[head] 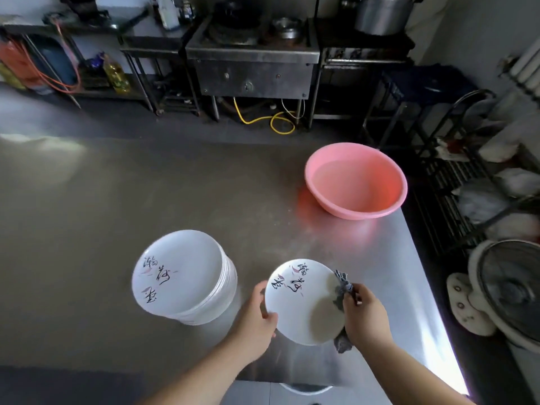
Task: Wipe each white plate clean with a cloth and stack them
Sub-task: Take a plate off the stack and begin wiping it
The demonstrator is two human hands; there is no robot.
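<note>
While the left hand grips 1 white plate by its rim, the right hand pinches a grey cloth against it. A plate stack sits just left on the counter.

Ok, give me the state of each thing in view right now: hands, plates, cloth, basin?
Left hand: grips the held plate's left rim.
Right hand: holds the cloth against the plate.
Held plate: lifted, tilted, being wiped.
Cloth: bunched, grey, on the plate's right edge.
Plate stack: on the table, face up.
Pink basin: upright, holds water.
</note>
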